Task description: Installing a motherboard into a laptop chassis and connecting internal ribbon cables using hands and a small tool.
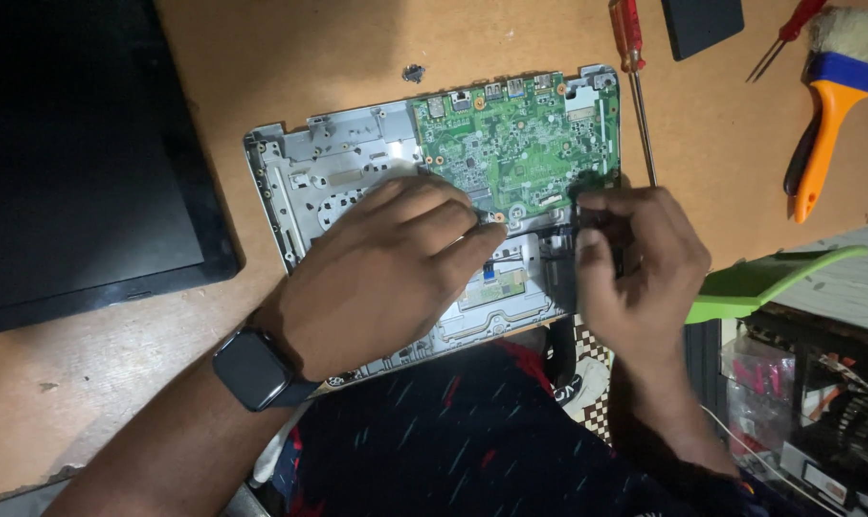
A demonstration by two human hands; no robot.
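The left hand (386,273) lies palm-down on the opened silver-grey plastic laptop base (338,163), fingers stretched flat and pressing near the lower edge of the green rectangular circuit board (515,139) — it grasps nothing. A black square smartwatch (254,369) sits on that wrist. Just beside its fingertips, the right hand (635,263) is curled at the board's lower right corner, fingertips pinched on a small dark part (587,218); what exactly it is cannot be told. The laptop base rests under both hands on the brown wooden table (290,57).

Above the right hand lies a red-handled metal screwdriver (630,72), its shaft running down almost to the knuckles. Further right of that hand — well apart — lie an orange-handled brush with pale bristles (836,91) and a flat lime-green plastic piece (769,278). Far left of the left hand sits a black flat laptop screen panel (80,153).
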